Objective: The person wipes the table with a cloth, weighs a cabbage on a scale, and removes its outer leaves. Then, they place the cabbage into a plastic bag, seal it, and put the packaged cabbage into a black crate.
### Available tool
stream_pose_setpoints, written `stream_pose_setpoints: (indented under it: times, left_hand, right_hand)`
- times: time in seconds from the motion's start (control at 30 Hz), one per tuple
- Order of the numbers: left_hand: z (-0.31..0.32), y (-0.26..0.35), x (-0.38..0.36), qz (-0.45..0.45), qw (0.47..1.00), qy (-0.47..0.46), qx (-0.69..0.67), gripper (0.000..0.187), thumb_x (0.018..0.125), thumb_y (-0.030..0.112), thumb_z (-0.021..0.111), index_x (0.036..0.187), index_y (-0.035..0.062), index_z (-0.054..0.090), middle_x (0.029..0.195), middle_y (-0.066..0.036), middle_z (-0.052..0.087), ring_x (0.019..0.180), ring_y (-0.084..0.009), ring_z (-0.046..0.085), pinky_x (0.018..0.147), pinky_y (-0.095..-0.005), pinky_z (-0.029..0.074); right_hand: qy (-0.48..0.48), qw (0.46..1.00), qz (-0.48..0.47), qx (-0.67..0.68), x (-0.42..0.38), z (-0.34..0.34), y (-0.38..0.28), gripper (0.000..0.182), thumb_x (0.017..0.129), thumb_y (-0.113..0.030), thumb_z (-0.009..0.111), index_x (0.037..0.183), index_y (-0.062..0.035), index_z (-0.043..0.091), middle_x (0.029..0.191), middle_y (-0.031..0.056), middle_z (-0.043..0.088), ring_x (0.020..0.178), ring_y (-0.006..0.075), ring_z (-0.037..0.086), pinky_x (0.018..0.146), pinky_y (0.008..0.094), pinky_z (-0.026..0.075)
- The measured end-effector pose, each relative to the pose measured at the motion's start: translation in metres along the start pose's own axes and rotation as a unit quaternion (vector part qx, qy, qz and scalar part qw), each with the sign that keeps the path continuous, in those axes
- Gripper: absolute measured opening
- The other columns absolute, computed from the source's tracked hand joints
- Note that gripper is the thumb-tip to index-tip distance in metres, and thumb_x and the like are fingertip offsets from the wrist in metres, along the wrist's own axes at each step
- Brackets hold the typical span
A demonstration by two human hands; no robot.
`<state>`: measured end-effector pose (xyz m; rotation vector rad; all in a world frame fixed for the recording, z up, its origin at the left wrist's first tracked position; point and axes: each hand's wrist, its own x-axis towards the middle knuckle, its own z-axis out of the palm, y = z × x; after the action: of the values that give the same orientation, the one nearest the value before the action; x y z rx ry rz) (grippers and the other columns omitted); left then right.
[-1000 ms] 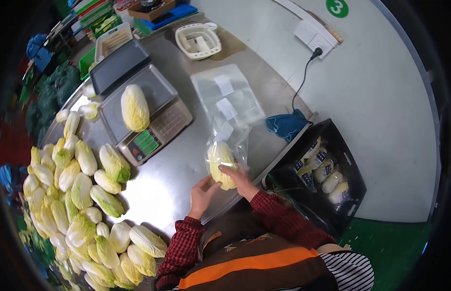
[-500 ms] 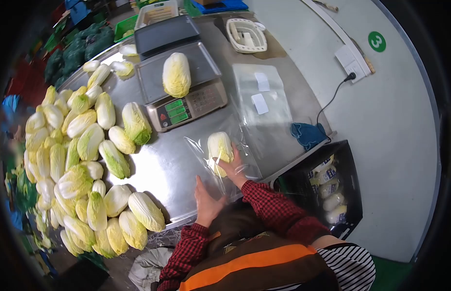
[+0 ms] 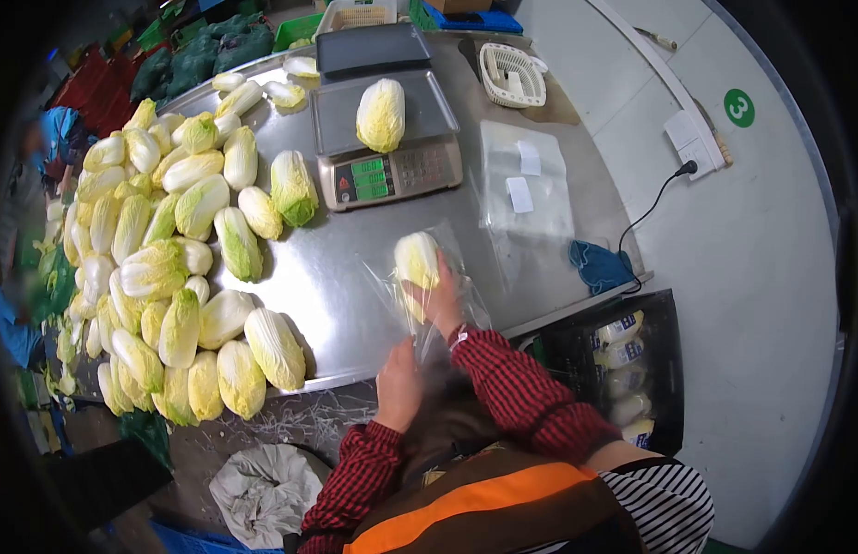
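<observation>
A pale yellow-white cabbage (image 3: 416, 258) lies on the metal table near its front edge, inside or on a clear plastic bag (image 3: 457, 249). My right hand (image 3: 436, 294) is wrapped round the right side of this cabbage. Just below and to the left, my left hand (image 3: 398, 380) is closed at the edge of the clear plastic, pinching it. Another cabbage (image 3: 381, 115) rests on the scale (image 3: 392, 174), whose green display is lit. Flat clear bags (image 3: 531, 208) with two white labels lie to the right of the scale.
Many cabbages (image 3: 203, 205) are heaped on the left. A white basket (image 3: 512, 76) stands at the back, a blue cloth (image 3: 600, 266) by the right edge. Below it, a black crate (image 3: 667, 369) holds wrapped cabbages. A person in blue (image 3: 61, 138) is at far left.
My left hand has closed on the plastic and moved lower, while my right hand stays on the cabbage. The view has shifted, bringing more floor and a white sack into sight.
</observation>
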<state>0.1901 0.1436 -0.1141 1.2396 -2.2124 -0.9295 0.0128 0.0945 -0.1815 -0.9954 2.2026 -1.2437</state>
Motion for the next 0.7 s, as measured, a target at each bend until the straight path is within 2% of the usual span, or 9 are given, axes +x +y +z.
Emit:
stream_pose_setpoints:
  times: [0.1, 0.2, 0.23, 0.27, 0.33, 0.4, 0.43, 0.57, 0.7]
  left_hand:
    - [0.007, -0.023, -0.023, 0.015, 0.996, 0.085, -0.016, 0.033, 0.088, -0.004, 0.055, 0.121, -0.0025, 0.056, 0.087, -0.023, 0.062, 0.076, -0.0389, 0.062, 0.069, -0.0441, 0.051]
    - [0.017, -0.026, -0.044, -0.084, 0.987, 0.101, -0.088, 0.035, 0.092, 0.003, 0.059, 0.126, -0.0030, 0.055, 0.075, -0.018, 0.059, 0.064, -0.0289, 0.059, 0.063, -0.0377, 0.050]
    - [0.019, -0.023, -0.050, -0.181, 0.973, 0.050, -0.134, 0.044, 0.090, 0.011, 0.066, 0.130, -0.0033, 0.053, 0.073, -0.016, 0.060, 0.065, -0.0290, 0.061, 0.064, -0.0355, 0.050]
    - [0.024, -0.021, -0.054, -0.237, 0.950, 0.058, -0.197, 0.049, 0.088, 0.016, 0.071, 0.129, -0.0042, 0.053, 0.067, -0.011, 0.057, 0.061, -0.0202, 0.057, 0.063, -0.0320, 0.049]
    - [0.027, -0.024, -0.059, -0.256, 0.947, 0.046, -0.190, 0.049, 0.087, 0.022, 0.072, 0.125, -0.0042, 0.056, 0.071, -0.010, 0.061, 0.063, -0.0183, 0.059, 0.064, -0.0322, 0.049]
    - [0.034, -0.045, -0.063, -0.276, 0.950, 0.005, -0.149, 0.036, 0.087, 0.031, 0.071, 0.095, -0.0040, 0.071, 0.073, -0.013, 0.068, 0.067, -0.0197, 0.065, 0.066, -0.0346, 0.050]
    - [0.036, -0.051, -0.067, -0.287, 0.944, -0.013, -0.160, 0.035, 0.086, 0.031, 0.071, 0.091, -0.0041, 0.071, 0.072, -0.014, 0.069, 0.067, -0.0191, 0.065, 0.066, -0.0345, 0.050]
    - [0.041, -0.078, -0.077, -0.340, 0.900, -0.063, -0.267, 0.034, 0.086, 0.031, 0.072, 0.085, -0.0035, 0.073, 0.064, -0.004, 0.064, 0.060, -0.0091, 0.055, 0.056, -0.0294, 0.043]
    - [0.035, -0.080, -0.079, -0.338, 0.885, -0.056, -0.315, 0.034, 0.088, 0.031, 0.072, 0.082, -0.0017, 0.074, 0.062, 0.001, 0.060, 0.055, -0.0056, 0.050, 0.050, -0.0257, 0.037]
  right_hand:
    - [-0.044, 0.992, -0.052, -0.106, -0.007, 0.001, 0.003, 0.111, 0.070, -0.047, 0.081, 0.152, -0.0047, 0.019, 0.146, 0.0251, 0.039, 0.137, 0.0445, 0.030, 0.111, 0.0502, 0.031]
    - [-0.042, 0.997, -0.056, -0.030, -0.030, -0.007, 0.020, 0.103, 0.077, -0.041, 0.078, 0.153, -0.0065, 0.018, 0.150, 0.0219, 0.034, 0.136, 0.0429, 0.032, 0.111, 0.0513, 0.031]
    - [-0.049, 0.997, -0.052, -0.037, -0.043, -0.016, 0.028, 0.103, 0.077, -0.041, 0.078, 0.153, -0.0065, 0.018, 0.150, 0.0219, 0.034, 0.136, 0.0429, 0.032, 0.111, 0.0513, 0.031]
    - [-0.045, 0.990, -0.119, -0.065, -0.060, -0.029, 0.032, 0.093, 0.079, -0.035, 0.076, 0.151, -0.0070, 0.023, 0.150, 0.0208, 0.034, 0.133, 0.0423, 0.035, 0.110, 0.0505, 0.032]
    - [-0.049, 0.977, -0.183, -0.094, -0.091, -0.055, 0.036, 0.083, 0.082, -0.028, 0.074, 0.148, -0.0074, 0.029, 0.149, 0.0196, 0.034, 0.131, 0.0416, 0.037, 0.109, 0.0497, 0.033]
    - [-0.109, 0.963, -0.209, -0.130, -0.119, -0.077, 0.032, 0.056, 0.083, -0.017, 0.071, 0.134, -0.0050, 0.048, 0.139, 0.0188, 0.043, 0.126, 0.0395, 0.043, 0.108, 0.0475, 0.034]
    - [-0.122, 0.962, -0.205, -0.130, -0.125, -0.083, 0.027, 0.040, 0.080, -0.019, 0.073, 0.115, -0.0042, 0.061, 0.123, 0.0129, 0.055, 0.118, 0.0354, 0.049, 0.103, 0.0450, 0.039]
    - [-0.255, 0.881, -0.215, -0.334, -0.136, -0.100, 0.005, 0.025, 0.077, -0.027, 0.075, 0.093, -0.0093, 0.068, 0.099, 0.0038, 0.059, 0.103, 0.0276, 0.053, 0.086, 0.0428, 0.045]
    - [-0.255, 0.903, -0.224, -0.264, -0.133, -0.104, -0.001, 0.018, 0.078, -0.026, 0.073, 0.086, -0.0111, 0.068, 0.095, 0.0056, 0.060, 0.098, 0.0288, 0.056, 0.083, 0.0413, 0.047]
